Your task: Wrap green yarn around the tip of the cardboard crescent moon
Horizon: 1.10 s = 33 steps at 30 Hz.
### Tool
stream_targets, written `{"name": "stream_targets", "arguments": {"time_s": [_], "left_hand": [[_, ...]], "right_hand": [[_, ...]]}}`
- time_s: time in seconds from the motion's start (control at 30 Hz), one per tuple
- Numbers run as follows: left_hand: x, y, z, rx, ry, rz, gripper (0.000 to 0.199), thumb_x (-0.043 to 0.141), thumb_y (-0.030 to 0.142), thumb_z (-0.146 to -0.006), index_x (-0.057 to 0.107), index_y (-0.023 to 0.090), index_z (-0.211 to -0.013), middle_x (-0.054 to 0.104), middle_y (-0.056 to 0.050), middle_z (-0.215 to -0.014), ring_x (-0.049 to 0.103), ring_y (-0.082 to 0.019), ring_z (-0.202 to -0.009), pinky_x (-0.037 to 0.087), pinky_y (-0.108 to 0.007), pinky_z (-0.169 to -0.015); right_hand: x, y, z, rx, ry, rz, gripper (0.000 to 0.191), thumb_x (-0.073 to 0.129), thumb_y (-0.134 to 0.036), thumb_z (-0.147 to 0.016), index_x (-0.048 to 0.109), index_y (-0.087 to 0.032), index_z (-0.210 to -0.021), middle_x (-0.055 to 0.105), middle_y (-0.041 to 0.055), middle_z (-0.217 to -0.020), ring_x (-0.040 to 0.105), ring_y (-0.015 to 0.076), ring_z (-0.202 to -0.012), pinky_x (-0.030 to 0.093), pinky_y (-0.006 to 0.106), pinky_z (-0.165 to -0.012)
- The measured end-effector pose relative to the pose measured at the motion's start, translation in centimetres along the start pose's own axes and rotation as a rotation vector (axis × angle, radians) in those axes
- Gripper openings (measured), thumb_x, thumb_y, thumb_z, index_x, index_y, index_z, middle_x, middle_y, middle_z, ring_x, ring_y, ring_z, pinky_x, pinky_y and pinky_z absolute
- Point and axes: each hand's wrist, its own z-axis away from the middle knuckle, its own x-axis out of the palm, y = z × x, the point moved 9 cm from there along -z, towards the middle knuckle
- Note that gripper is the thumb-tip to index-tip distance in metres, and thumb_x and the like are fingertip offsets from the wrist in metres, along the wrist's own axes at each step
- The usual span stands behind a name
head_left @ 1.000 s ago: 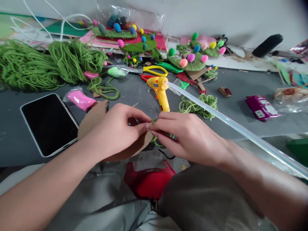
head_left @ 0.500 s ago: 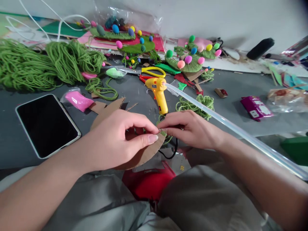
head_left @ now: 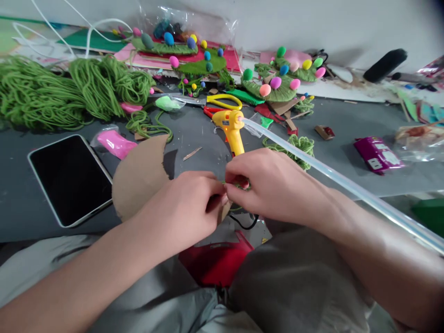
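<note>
My left hand (head_left: 189,203) is closed on a piece of brown cardboard (head_left: 138,173) with a rounded outer edge and a notched inner edge. The cardboard is held low over the table's front edge, and my left hand hides its middle. My right hand (head_left: 267,182) meets the left fingertips at the cardboard's right tip, thumb and fingers pinched together on a strand of green yarn, mostly hidden by the fingers. Just beyond stands a yellow hot glue gun (head_left: 232,127), with a long clear glue stick (head_left: 322,173) running out over my right forearm.
At left lie a black-screened tablet (head_left: 71,180), a pink clay packet (head_left: 116,142) and heaped green yarn (head_left: 38,95). Yellow-handled scissors (head_left: 225,99) lie behind the glue gun. Yarn-wrapped green shapes with colored balls (head_left: 280,88) line the back. A purple packet (head_left: 378,155) is at right.
The cardboard has turned so its broad left part shows flat, beyond my left wrist. My right hand has curled further over the tip, and both hands' fingertips stay together.
</note>
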Motion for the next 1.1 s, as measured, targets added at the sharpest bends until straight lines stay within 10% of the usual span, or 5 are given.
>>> {"name": "stream_targets", "arguments": {"time_s": [0.47, 0.77, 1.1], "left_hand": [[-4.2, -1.1, 0.5, -0.083, 0.236, 0.065, 0.018, 0.065, 0.034, -0.092, 0.081, 0.026, -0.093, 0.079, -0.002, -0.095, 0.071, -0.021, -0.084, 0.052, -0.030, -0.073], [-1.6, 1.2, 0.6, 0.131, 0.066, 0.120, 0.023, 0.059, 0.026, -0.098, 0.080, 0.025, -0.089, 0.075, -0.003, -0.090, 0.069, -0.017, -0.080, 0.053, -0.028, -0.072], [0.1, 0.5, 0.0, 0.046, 0.052, -0.046, 0.024, 0.056, 0.024, -0.096, 0.075, 0.021, -0.082, 0.071, -0.005, -0.085, 0.068, -0.018, -0.075, 0.049, -0.029, -0.067]], "right_hand": [[0.6, 0.9, 2.7, -0.043, 0.026, -0.095, 0.023, 0.049, -0.016, -0.101, 0.072, -0.018, -0.098, 0.072, 0.0042, -0.090, 0.062, 0.0147, -0.077, 0.039, 0.027, -0.069], [0.8, 2.1, 1.5, -0.194, -0.055, -0.212, 0.027, 0.055, -0.015, -0.099, 0.078, -0.019, -0.112, 0.077, 0.0060, -0.100, 0.069, 0.0150, -0.085, 0.046, 0.026, -0.075], [0.0, 0.2, 0.1, -0.074, 0.052, 0.097, 0.015, 0.061, -0.015, -0.084, 0.070, -0.018, -0.073, 0.064, 0.0023, -0.070, 0.051, 0.0136, -0.065, 0.028, 0.029, -0.061]]}}
